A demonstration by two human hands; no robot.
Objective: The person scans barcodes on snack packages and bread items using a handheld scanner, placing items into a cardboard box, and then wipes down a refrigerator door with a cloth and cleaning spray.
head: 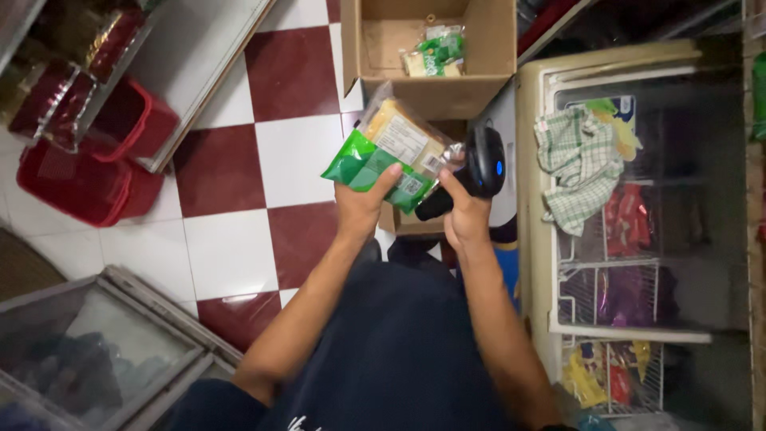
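Note:
My left hand [361,203] grips a flat clear packet of yellow cheese slices with a green end [389,148], holding it tilted over the floor. My right hand [463,215] holds a black handheld barcode scanner [479,168] with a small blue light, its head right beside the packet's white label. Just beyond both hands stands an open cardboard box [487,48] with one more green and yellow packet [435,54] lying inside.
A chest freezer [533,199] with a sliding glass lid is on the right, a checked cloth [578,164] draped on it. Red plastic baskets [88,160] sit at the left by a glass cabinet. Another glass-topped freezer [104,351] is at lower left. The floor is red and white tiles.

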